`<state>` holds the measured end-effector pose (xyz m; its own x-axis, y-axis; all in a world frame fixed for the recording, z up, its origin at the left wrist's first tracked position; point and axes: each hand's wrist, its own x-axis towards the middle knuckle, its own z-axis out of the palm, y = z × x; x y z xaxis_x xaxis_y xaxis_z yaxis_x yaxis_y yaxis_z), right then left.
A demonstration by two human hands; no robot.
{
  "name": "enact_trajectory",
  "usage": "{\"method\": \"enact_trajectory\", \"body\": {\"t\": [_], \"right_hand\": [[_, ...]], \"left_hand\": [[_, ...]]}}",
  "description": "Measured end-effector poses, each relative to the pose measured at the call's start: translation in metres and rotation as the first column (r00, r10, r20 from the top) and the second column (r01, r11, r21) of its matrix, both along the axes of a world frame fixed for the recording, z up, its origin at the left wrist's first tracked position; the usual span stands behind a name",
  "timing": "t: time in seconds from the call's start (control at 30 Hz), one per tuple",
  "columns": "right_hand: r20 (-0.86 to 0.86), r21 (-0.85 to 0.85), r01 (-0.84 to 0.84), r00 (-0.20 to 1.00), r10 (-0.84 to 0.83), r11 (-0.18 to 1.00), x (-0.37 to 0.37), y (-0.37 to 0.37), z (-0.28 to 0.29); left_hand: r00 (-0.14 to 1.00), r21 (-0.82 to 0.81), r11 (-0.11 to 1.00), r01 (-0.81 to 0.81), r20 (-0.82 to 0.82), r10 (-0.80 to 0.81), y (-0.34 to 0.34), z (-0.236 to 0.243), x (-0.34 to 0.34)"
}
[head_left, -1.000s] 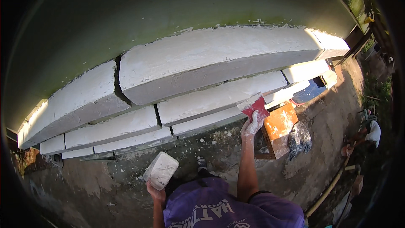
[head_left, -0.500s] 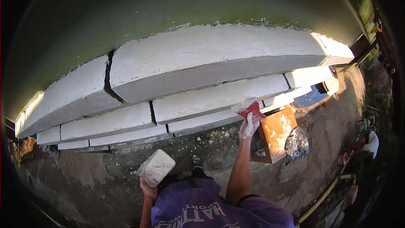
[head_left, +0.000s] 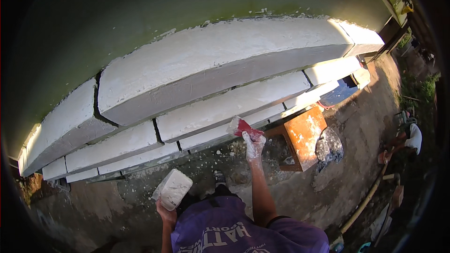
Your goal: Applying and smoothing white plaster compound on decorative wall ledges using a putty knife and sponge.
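Note:
In my left hand (head_left: pixel 166 212) is a pale rectangular tub (head_left: pixel 174 189), smeared with white paste and held low in front of my body. My right hand (head_left: pixel 254 147), coated in white, grips a red putty knife (head_left: pixel 247 129) whose blade end carries white paste. The knife is just in front of the white, block-like ledges (head_left: pixel 220 58) that run along the green wall (head_left: pixel 187 7). From this angle I cannot tell whether the blade touches the lower ledge. Dark gaps split the ledges into sections.
An orange crate-like box (head_left: pixel 306 129) stands right of my right arm, with a crumpled dark plastic bag (head_left: pixel 329 143) against it. Beyond is a blue object (head_left: pixel 338 93). White spatters mark the ground (head_left: pixel 234 150). A long pole (head_left: pixel 362 216) lies at the lower right.
My right hand has moved left and slightly down with the putty knife, away from the orange box and nearer the tub. The left hand holds the tub almost as before; the view has shifted a little.

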<state>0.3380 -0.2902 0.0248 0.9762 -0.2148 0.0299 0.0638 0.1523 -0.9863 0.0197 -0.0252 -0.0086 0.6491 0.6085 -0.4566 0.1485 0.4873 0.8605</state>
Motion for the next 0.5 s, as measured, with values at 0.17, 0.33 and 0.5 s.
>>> {"method": "enact_trajectory", "body": {"t": [0.17, 0.33, 0.5], "right_hand": [[0.04, 0.2, 0.282, 0.955, -0.295, 0.938, -0.01, 0.0, 0.022], [0.177, -0.091, 0.569, 0.817, -0.549, 0.817, 0.013, -0.003, 0.023], [0.27, -0.19, 0.352, 0.916, -0.295, 0.917, -0.003, 0.066, 0.018]], "left_hand": [[0.99, -0.236, 0.963, -0.128, 0.027, 0.138, 0.019, -0.041, -0.014], [0.997, -0.064, 0.997, -0.037, 0.06, 0.041, 0.023, -0.06, -0.02], [0.995, -0.222, 0.975, -0.029, 0.084, 0.049, 0.014, -0.026, -0.005]]}}
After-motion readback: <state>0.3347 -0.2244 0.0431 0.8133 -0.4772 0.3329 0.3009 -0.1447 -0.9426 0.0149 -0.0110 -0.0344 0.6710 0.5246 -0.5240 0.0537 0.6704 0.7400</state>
